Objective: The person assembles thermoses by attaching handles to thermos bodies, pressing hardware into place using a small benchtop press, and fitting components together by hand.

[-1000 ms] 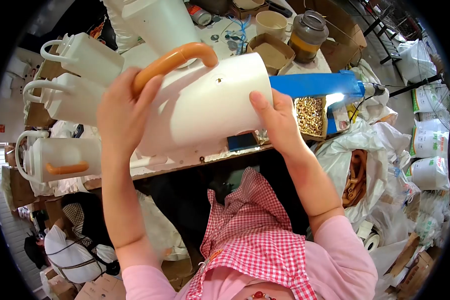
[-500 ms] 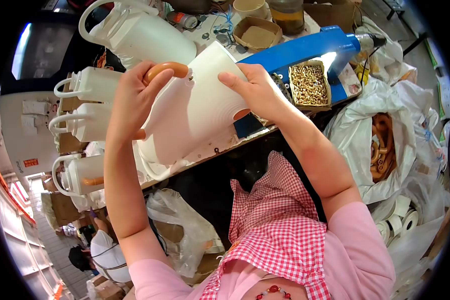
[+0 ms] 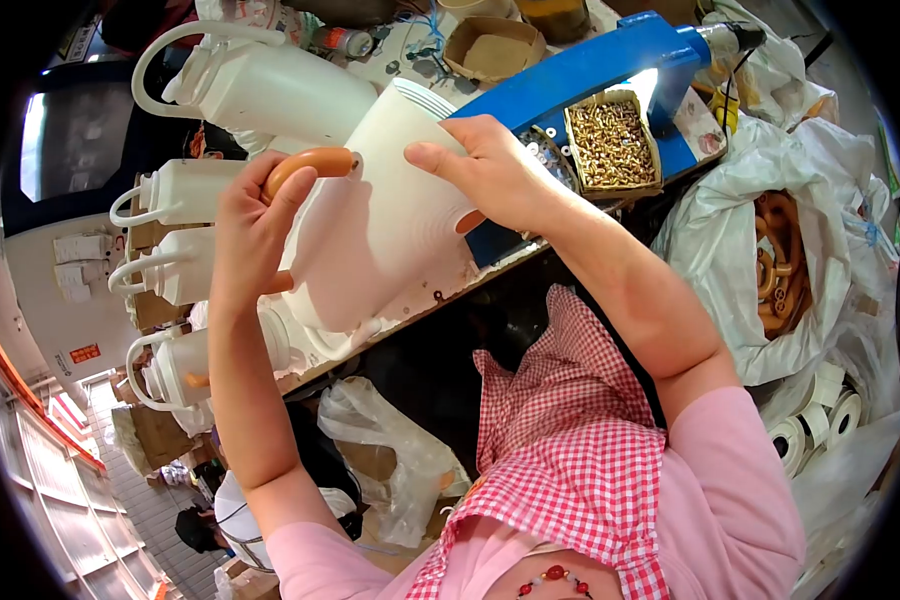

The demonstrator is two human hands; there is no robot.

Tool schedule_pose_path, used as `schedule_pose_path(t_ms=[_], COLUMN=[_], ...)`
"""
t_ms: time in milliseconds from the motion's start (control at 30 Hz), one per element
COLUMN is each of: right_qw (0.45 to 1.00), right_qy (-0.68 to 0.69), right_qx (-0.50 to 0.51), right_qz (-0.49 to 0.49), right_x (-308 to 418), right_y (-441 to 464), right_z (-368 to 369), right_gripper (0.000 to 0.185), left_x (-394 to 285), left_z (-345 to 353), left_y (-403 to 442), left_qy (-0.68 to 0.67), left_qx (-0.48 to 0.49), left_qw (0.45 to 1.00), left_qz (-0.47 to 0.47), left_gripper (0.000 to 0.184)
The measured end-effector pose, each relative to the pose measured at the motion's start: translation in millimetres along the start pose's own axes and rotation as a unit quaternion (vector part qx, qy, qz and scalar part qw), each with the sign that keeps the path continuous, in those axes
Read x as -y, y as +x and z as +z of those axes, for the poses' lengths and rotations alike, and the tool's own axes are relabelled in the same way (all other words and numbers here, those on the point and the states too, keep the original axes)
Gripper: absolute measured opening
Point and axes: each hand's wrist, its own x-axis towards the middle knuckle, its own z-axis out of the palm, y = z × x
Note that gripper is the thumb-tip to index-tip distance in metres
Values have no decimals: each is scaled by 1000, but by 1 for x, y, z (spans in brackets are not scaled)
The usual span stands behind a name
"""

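Observation:
My left hand [image 3: 247, 215] is closed around a curved orange-brown plastic handle [image 3: 313, 165]. One end of the handle meets a small hole in the side of a white plastic jug body [image 3: 370, 230]; its lower end shows below my palm. The jug body lies tilted in front of me, its ringed rim toward the upper right. With the thumb on its outside and the fingers over its far edge, my right hand [image 3: 490, 170] grips the body near that rim. Another orange-brown part [image 3: 469, 221] peeks out under my right wrist.
A blue machine arm [image 3: 580, 75] stands behind, with a box of brass-coloured fasteners [image 3: 612, 145] beside it. White lidded jugs [image 3: 270, 95] stand at left. A plastic bag [image 3: 710, 260] of brown handles [image 3: 782, 265] is at right. A person [image 3: 235, 520] is at lower left.
The handle's upper end has come against the jug body; earlier a small gap with a metal piece showed there. Both hands keep their hold. The whole view has shifted slightly.

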Motion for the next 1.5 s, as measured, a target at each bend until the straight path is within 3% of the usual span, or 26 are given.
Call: schedule_pose_path(t_ms=[500,800,967,1200,1500], right_qw=[998,999,999,998,999], right_qy=[-59,-32,-36,-54,-36], right_qx=[-3,-23,-18,-21,-24], right_qz=[-2,2,3,-11,-19], right_x=[1,1,1,-5,-6], right_y=[0,-1,-1,2,2], right_z=[-1,2,0,2,2], right_gripper=[45,41,44,44,44], left_x=[-6,-16,-7,-11,-25], left_z=[-2,5,0,2,9], left_y=[-5,-7,-6,-5,-4], left_qy=[-14,85,17,34,115], left_qx=[8,-19,-21,-22,-24], left_qw=[1000,996,999,998,993], left_qz=[-13,2,-24,-48,2], left_gripper=[24,25,25,26,28])
